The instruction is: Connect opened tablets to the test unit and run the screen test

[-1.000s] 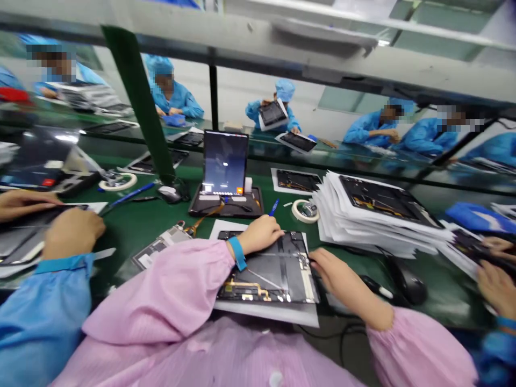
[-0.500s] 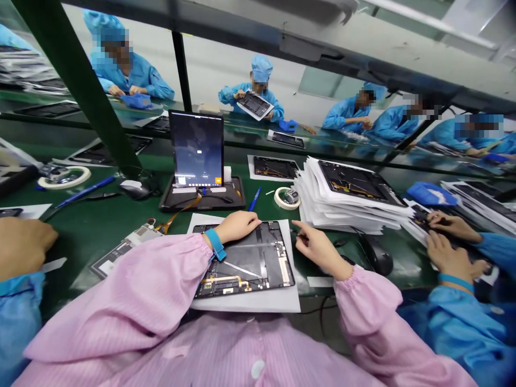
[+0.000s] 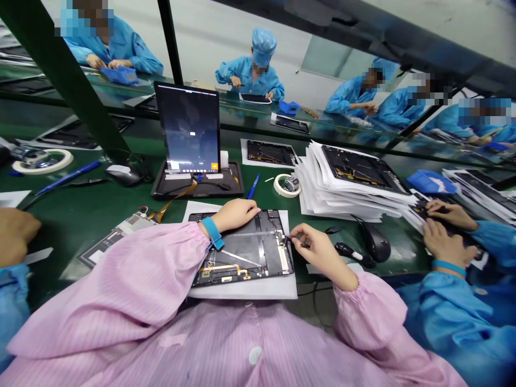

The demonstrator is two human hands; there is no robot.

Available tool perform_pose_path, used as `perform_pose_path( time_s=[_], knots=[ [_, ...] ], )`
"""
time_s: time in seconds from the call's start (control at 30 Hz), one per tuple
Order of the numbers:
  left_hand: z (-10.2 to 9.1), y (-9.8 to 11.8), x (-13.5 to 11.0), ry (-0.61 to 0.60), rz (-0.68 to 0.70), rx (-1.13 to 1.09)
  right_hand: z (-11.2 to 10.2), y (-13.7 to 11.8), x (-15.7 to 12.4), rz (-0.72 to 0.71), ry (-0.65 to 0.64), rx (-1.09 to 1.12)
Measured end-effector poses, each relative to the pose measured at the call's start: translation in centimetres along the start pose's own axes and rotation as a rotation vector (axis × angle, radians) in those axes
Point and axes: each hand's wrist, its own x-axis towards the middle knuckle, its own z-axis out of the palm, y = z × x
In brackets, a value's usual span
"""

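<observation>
An opened tablet housing (image 3: 245,247), black with exposed flex cables and a small board at its right side, lies on a white paper sheet (image 3: 258,292) in front of me. My left hand (image 3: 236,213), with a blue wrist strap (image 3: 212,233), reaches over the housing and grips its far edge; some fingertips are hidden. At the housing's right edge, my right hand (image 3: 314,246) pinches a small black cable plug (image 3: 287,240) close against the board. Whether the plug is seated cannot be seen. A black cable (image 3: 350,252) lies just right of that hand.
A lit tablet screen (image 3: 189,129) stands in a black tray (image 3: 161,185), wired to a loose battery and board assembly (image 3: 121,231). Stacked housings on paper (image 3: 346,199), a tape roll (image 3: 278,185), a blue pen (image 3: 253,186) and a mouse (image 3: 374,242) surround the work. Co-workers' hands (image 3: 447,231) are at right.
My right hand has moved left to the housing's right edge, and its extended index finger has closed into a pinch. The left hand keeps its place on the housing. The view has shifted slightly.
</observation>
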Motion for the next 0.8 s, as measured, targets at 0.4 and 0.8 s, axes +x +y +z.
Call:
perform_pose_path(
  time_s=[0.4,0.8],
  knots=[
    [0.1,-0.1,0.0,0.002,0.004,-0.001,0.7,0.7,0.0,0.022,0.111,-0.069],
    [-0.1,0.1,0.0,-0.014,-0.010,0.012,1.7,-1.6,-0.3,0.105,0.162,-0.307]
  ],
)
